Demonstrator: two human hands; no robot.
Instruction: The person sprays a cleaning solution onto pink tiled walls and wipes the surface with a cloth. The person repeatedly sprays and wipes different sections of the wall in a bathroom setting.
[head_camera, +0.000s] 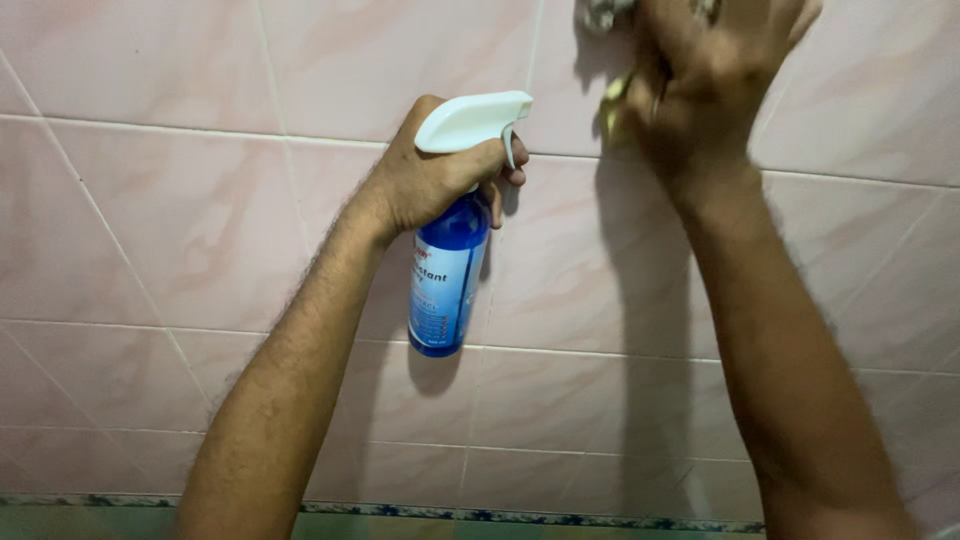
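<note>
My left hand (432, 175) grips the neck of a blue spray bottle (447, 275) with a white trigger head, held upright against a pink tiled wall (200, 200). A finger rests by the trigger, and the nozzle points right. My right hand (705, 75) is raised at the top of the view, pressing a crumpled cloth (612, 105), yellowish and whitish, flat against the wall. Most of the cloth is hidden under the hand and cut off by the top edge.
Pale pink marbled tiles with light grout lines fill the view. A dark patterned border strip (500, 515) runs along the bottom, with greenish tile below it.
</note>
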